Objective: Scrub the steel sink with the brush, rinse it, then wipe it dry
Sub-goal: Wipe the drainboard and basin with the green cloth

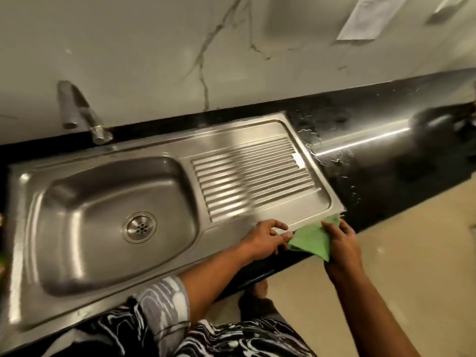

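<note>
Wipe-dry step, as I judge it: green cloth point(310, 240), lower right of centre, on steel sink point(103, 197) front rim, left hand point(266, 239) pinching one corner, right hand point(340, 244) fingers curled over it; next needs strokes across drainboard, then basin

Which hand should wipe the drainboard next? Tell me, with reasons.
Right, probably: the right hand holds most of the green cloth at the front edge of the drainboard; the left hand only pinches its corner.
</note>
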